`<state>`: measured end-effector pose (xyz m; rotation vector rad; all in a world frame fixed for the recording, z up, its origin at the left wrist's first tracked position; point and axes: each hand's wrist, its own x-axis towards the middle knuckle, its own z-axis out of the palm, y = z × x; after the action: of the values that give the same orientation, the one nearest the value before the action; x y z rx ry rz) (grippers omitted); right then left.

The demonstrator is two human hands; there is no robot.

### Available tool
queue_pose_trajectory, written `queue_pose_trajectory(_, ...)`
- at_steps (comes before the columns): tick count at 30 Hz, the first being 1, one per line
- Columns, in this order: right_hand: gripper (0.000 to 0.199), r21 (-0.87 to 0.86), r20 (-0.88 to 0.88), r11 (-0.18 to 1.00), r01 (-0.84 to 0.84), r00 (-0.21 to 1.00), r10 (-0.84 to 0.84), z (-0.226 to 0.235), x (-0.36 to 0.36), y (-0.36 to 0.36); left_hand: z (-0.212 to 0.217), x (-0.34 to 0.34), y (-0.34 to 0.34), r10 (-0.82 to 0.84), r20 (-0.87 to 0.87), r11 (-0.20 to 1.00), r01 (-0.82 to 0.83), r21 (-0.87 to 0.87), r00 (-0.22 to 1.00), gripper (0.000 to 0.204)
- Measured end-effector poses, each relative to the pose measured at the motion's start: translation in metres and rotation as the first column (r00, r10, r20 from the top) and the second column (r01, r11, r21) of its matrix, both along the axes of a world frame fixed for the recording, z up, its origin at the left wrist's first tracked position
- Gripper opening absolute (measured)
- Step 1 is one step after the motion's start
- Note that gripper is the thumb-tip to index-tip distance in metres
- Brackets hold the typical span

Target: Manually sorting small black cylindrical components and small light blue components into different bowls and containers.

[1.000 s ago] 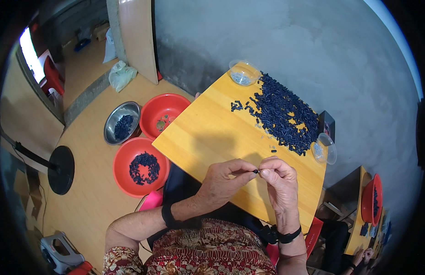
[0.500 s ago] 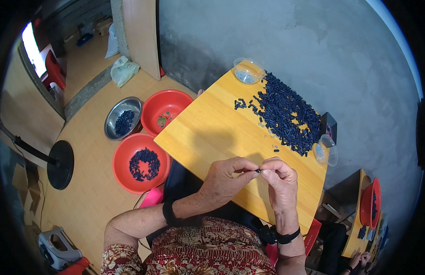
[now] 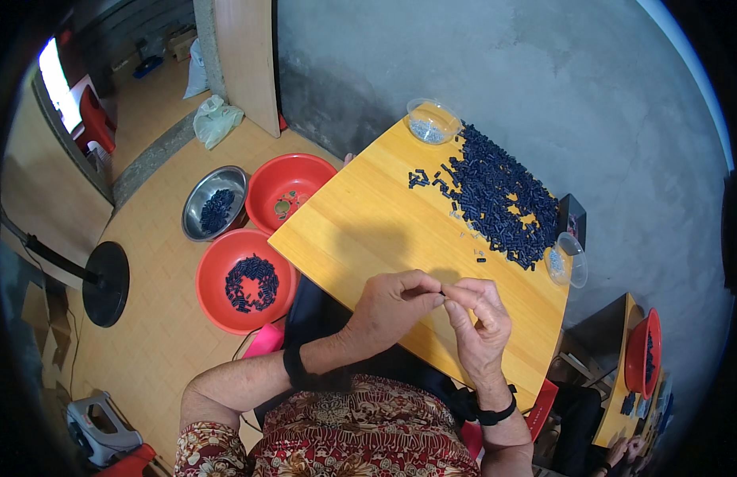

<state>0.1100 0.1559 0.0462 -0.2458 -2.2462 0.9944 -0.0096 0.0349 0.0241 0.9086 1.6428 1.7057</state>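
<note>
Above the near part of the yellow table [image 3: 336,219], my two hands meet at their fingertips. My left hand [image 3: 388,310] pinches a small dark piece [image 3: 442,294] between thumb and forefinger; little of it shows. My right hand [image 3: 481,322] is closed, its fingertips bent against the left ones; anything it holds is hidden. Farther back spreads a large pile of short dark blue-black cylindrical pieces [image 3: 495,187]. A clear round tub [image 3: 433,123] of tiny pale parts stands at the far corner. Another clear tub [image 3: 565,261] leans at the right edge.
Left on the floor are a red basin [image 3: 205,294] with dark pieces, a second red basin [image 3: 261,179] and a steel bowl [image 3: 192,208]. A black stand base [image 3: 106,282] stands farther left. At lower right, another person's hands [image 3: 625,451] rest by a second table.
My right hand has turned, its thumb dropping slightly away from the left fingertips. The dark piece shows less between the fingers. My left hand stays nearly in place.
</note>
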Motion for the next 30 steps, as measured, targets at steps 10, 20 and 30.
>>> queue_pose_trajectory(10, 0.040, 0.454, -0.072, 0.890, 0.034, 0.997, -0.001, 0.000, -0.003, 0.007, -0.007, -0.007, 0.001, -0.145, 0.357, 0.986, 0.106, 0.126, 0.923, 0.017)
queue_pose_trajectory(20, 0.036, 0.580, -0.125, 0.813, 0.048, 0.992, 0.031, -0.003, -0.008, 0.010, -0.009, -0.006, 0.002, -0.178, 0.420, 0.984, 0.151, 0.096, 0.890, 0.016)
queue_pose_trajectory(30, 0.030, 0.551, -0.108, 0.834, 0.023, 0.993, 0.044, -0.004, -0.007, 0.010, -0.008, -0.008, 0.002, -0.184, 0.410, 0.982, 0.181, 0.046, 0.893, 0.020)
